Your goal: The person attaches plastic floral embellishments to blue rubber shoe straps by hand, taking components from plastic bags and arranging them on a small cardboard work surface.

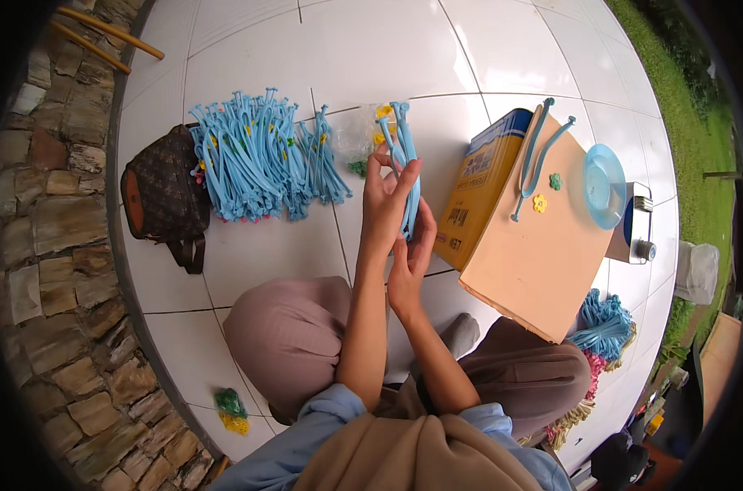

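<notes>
A small bunch of light blue rubbery straps with knobbed ends (403, 135) stands upright in front of me. My left hand (380, 200) is closed around the middle of the straps, thumb across them. Lower down, my right hand (412, 266) has its fingers curled and pinched at the bottom of the same straps; the fingers partly hide that end. Just left of the straps lies a clear plastic bag (355, 131) with yellow pieces inside, and a small green piece (357, 168) shows beside it.
A big pile of blue straps (253, 159) lies left, against a brown patterned bag (163, 196). On the right, a cardboard box (543, 245) carries a loose blue strap (531, 172), flower pieces (539, 203) and a blue bowl (603, 188). More bundles (602, 323) lie beyond my right knee.
</notes>
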`<state>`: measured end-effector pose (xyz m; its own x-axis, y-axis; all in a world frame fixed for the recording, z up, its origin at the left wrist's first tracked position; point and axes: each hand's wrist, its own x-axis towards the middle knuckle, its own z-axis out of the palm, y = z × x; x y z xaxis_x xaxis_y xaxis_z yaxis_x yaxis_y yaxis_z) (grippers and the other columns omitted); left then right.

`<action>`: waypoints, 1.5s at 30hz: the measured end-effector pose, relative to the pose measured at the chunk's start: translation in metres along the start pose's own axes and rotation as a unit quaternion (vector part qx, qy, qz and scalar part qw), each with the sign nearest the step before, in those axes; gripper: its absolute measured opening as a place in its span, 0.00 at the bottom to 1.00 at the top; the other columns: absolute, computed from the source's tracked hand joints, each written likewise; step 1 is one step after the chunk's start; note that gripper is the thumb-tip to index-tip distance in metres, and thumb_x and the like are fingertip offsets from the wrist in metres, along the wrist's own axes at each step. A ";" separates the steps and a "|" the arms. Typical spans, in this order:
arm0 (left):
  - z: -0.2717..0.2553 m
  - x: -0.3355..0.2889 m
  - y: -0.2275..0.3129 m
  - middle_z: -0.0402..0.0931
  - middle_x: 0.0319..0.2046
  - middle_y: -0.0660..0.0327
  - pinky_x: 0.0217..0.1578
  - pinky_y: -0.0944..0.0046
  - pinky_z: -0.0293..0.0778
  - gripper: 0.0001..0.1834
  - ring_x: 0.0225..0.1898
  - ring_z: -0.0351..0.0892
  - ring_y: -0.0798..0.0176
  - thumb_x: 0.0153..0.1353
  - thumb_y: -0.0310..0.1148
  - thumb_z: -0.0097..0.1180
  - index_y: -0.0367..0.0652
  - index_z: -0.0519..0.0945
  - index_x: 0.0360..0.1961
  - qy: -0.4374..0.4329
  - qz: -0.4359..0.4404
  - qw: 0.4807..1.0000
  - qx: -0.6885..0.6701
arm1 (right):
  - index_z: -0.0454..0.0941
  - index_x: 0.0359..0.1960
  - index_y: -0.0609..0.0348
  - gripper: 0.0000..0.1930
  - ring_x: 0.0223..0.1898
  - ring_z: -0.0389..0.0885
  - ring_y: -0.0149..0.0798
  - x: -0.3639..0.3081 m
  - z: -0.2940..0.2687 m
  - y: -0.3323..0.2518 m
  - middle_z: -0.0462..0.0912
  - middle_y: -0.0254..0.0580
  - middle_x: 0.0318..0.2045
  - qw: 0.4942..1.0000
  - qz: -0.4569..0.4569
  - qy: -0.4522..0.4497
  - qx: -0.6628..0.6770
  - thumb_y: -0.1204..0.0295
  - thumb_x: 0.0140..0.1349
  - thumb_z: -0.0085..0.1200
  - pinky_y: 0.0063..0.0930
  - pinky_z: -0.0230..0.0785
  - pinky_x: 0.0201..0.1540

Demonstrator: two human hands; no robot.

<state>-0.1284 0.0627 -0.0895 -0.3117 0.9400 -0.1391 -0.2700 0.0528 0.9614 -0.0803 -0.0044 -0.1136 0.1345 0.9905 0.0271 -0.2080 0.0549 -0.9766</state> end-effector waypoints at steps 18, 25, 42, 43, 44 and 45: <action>0.063 -0.054 0.131 0.70 0.43 0.57 0.34 0.70 0.67 0.09 0.30 0.69 0.71 0.61 0.24 0.46 0.43 0.58 0.32 -0.318 0.210 0.923 0.048 | 0.51 0.60 0.62 0.33 0.56 0.61 0.40 0.075 -0.075 -0.229 0.61 0.50 0.52 0.956 -0.208 -0.056 -0.201 0.62 0.58 0.51 0.36 0.55 0.57; 0.088 -0.032 0.111 0.72 0.38 0.58 0.38 0.65 0.74 0.07 0.39 0.75 0.66 0.64 0.35 0.42 0.43 0.61 0.35 -0.246 0.117 0.961 0.055 | 0.68 0.38 0.62 0.10 0.31 0.75 0.32 0.067 -0.115 -0.239 0.74 0.39 0.27 0.977 -0.208 -0.012 0.042 0.69 0.67 0.36 0.24 0.67 0.38; 0.042 -0.002 0.092 0.75 0.34 0.48 0.38 0.58 0.71 0.17 0.38 0.76 0.49 0.54 0.33 0.54 0.40 0.66 0.42 -0.050 0.152 0.705 0.691 | 0.65 0.31 0.58 0.09 0.27 0.69 0.29 0.057 -0.094 -0.173 0.68 0.35 0.23 0.973 0.043 -0.199 0.108 0.68 0.65 0.34 0.23 0.62 0.35; 0.045 -0.005 0.099 0.74 0.36 0.49 0.39 0.59 0.71 0.18 0.38 0.76 0.50 0.55 0.34 0.53 0.40 0.65 0.44 -0.081 0.183 0.752 0.627 | 0.65 0.33 0.59 0.09 0.29 0.70 0.30 0.057 -0.092 -0.176 0.69 0.36 0.26 0.970 0.048 -0.199 0.134 0.68 0.65 0.33 0.25 0.63 0.39; 0.049 -0.009 0.105 0.74 0.38 0.50 0.41 0.60 0.72 0.19 0.39 0.75 0.51 0.56 0.35 0.53 0.40 0.65 0.47 -0.113 0.213 0.793 0.559 | 0.66 0.34 0.59 0.09 0.31 0.72 0.31 0.057 -0.092 -0.179 0.70 0.37 0.28 0.966 0.053 -0.198 0.159 0.69 0.64 0.33 0.26 0.64 0.42; 0.055 -0.016 0.116 0.74 0.38 0.50 0.41 0.60 0.72 0.19 0.39 0.75 0.51 0.56 0.35 0.53 0.40 0.65 0.47 -0.116 0.216 0.794 0.556 | 0.68 0.38 0.61 0.10 0.39 0.72 0.32 0.059 -0.095 -0.186 0.72 0.40 0.34 0.966 0.055 -0.205 0.150 0.71 0.64 0.33 0.29 0.62 0.49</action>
<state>-0.1044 0.0728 0.0376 0.0559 0.9813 0.1841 0.8287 -0.1485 0.5397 0.0586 0.0322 0.0491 -0.2874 0.9553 0.0693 -0.4783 -0.0804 -0.8745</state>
